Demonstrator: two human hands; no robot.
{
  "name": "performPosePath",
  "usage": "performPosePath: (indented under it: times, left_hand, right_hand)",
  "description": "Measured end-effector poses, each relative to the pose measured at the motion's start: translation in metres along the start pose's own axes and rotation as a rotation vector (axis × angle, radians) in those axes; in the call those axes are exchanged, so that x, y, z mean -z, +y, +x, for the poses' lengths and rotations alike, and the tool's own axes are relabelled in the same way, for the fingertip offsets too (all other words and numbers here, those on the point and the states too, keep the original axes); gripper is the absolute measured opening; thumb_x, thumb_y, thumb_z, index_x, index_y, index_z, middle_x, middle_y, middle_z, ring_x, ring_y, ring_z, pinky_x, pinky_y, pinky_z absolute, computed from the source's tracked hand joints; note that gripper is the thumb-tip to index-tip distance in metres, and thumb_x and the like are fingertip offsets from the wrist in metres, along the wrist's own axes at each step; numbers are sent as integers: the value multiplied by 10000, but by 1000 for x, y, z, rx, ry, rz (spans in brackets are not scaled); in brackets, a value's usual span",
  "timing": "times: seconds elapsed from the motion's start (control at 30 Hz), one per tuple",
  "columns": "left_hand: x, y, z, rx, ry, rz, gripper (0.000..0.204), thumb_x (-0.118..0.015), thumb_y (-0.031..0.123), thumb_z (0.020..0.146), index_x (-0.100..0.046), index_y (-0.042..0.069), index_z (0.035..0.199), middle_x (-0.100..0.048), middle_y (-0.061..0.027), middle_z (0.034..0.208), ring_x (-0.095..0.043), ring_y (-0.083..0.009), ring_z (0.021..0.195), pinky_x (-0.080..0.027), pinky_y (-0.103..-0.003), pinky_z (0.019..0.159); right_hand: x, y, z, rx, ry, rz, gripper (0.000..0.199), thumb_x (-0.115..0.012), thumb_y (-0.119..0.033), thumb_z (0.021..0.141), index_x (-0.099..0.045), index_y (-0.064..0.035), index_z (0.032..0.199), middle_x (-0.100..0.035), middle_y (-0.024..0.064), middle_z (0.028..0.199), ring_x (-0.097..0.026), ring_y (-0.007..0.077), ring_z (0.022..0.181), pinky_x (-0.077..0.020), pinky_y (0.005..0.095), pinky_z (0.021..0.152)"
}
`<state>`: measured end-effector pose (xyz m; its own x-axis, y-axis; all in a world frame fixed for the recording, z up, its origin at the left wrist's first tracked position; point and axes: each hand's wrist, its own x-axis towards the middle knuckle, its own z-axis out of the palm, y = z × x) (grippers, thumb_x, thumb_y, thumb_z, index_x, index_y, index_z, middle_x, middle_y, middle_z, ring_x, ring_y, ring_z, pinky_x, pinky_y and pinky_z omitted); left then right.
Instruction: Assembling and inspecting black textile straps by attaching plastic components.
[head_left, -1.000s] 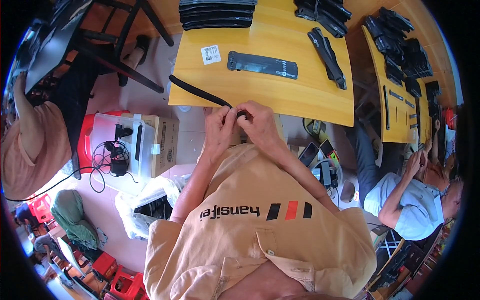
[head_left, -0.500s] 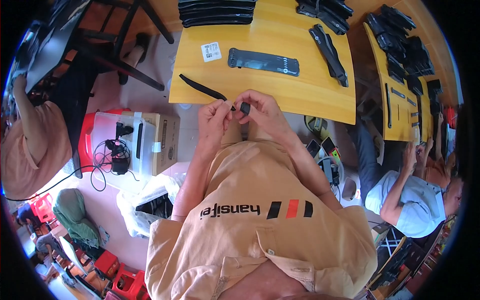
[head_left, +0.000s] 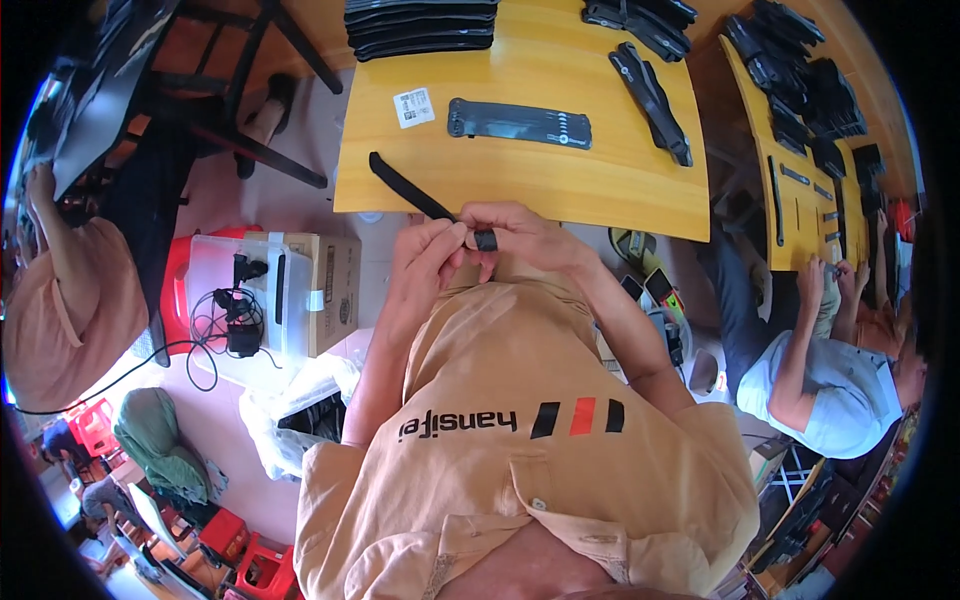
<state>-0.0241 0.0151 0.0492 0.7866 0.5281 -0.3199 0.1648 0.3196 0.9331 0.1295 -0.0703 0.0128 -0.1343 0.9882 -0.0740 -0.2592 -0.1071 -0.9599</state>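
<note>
A black strap (head_left: 402, 185) runs from my fingers up over the near edge of the yellow table. My left hand (head_left: 425, 252) is closed with the strap's lower end at its fingertips. Right against it, my right hand (head_left: 525, 238) is closed too, its fingers meeting the left ones at the strap's end. A short black band (head_left: 485, 240) shows at the right fingers; whether it is wrapped round a finger or belongs to the strap, I cannot tell. Beyond the hands lies a flat dark rectangular piece (head_left: 520, 124) with a row of small marks.
On the yellow table (head_left: 600, 200) are a white label (head_left: 413, 107), a bundled black strap (head_left: 652, 105) and a stack of black packs (head_left: 420, 28). At left stand a clear bin with cables (head_left: 240, 300) and a cardboard box (head_left: 335, 290). Co-workers sit on both sides.
My hands have drawn closer together and lower, hiding more of the strap's end. The strap's free part now slants more steeply. The view has shifted slightly.
</note>
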Motion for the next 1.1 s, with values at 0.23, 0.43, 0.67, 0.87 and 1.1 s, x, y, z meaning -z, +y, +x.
performPosePath:
  times: [0.23,0.43,0.67,0.87,1.1]
  left_hand:
    - [0,-7,-3,-37,56,12,334,-507,217,877,-473,71,579,-400,52,513,-315,-17,434,-212,-193,393]
    - [0,3,-7,-22,66,64,331,-512,208,876,-469,74,576,-390,56,507,-318,-14,435,-213,-186,393]
    - [0,15,-10,-36,-53,-41,340,-516,199,876,-452,72,568,-376,53,502,-308,-19,437,-206,-185,400]
    - [-2,14,-10,-36,-41,-54,343,-522,198,874,-453,69,563,-376,53,497,-312,-19,436,-214,-190,399]
    - [-13,0,-6,-107,127,99,344,-514,171,875,-485,25,565,-412,33,494,-345,-23,451,-252,-203,407]
  right_hand:
    - [-16,-3,-2,-48,85,-7,126,-398,-79,843,-505,-13,837,-488,20,681,-468,71,615,-390,206,586]
    - [-31,-9,-7,68,162,73,129,-388,-42,821,-478,-20,733,-459,6,605,-449,69,491,-356,198,455]
    - [-53,-26,-16,119,399,-37,158,-381,-37,800,-471,-19,672,-449,6,520,-408,56,434,-311,196,399]
    - [-47,-35,-18,1,340,68,144,-410,-81,841,-467,-26,720,-491,18,558,-444,46,477,-316,184,424]
    - [-46,-32,-17,165,549,-467,196,-480,55,729,-555,49,910,-595,52,705,-544,66,636,-444,196,560]
